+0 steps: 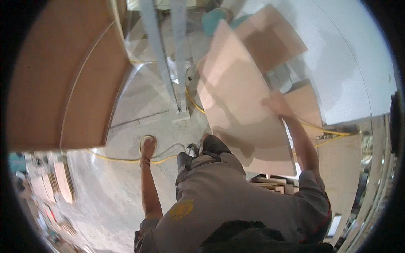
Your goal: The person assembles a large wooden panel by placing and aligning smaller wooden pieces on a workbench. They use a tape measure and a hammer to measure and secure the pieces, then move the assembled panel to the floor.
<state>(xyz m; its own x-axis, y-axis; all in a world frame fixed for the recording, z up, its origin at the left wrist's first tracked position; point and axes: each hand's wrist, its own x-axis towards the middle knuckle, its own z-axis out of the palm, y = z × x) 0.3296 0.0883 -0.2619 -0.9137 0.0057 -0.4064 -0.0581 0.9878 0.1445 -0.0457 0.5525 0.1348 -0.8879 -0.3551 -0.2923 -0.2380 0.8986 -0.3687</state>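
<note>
My right hand (278, 103) grips the right edge of a large light-brown wooden panel (240, 97), its fingers partly blurred on the upper face. The panel stands tilted beside my legs, and shadows fall across it. Low at my left side, my left hand (147, 148) is closed on a round, disc-like tool with a pale rim (141, 142). The hand covers most of that tool, so its exact kind does not show. A grey hose (171, 147) runs between the tool and my legs.
Tall brown boards (84, 84) stand at the left. A grey metal post (180, 84) rises ahead, and a yellow hose (114, 159) crosses the floor. Behind the panel lie another brown board (272, 40) and a white sheet (341, 59). Wood pieces (63, 181) are at lower left.
</note>
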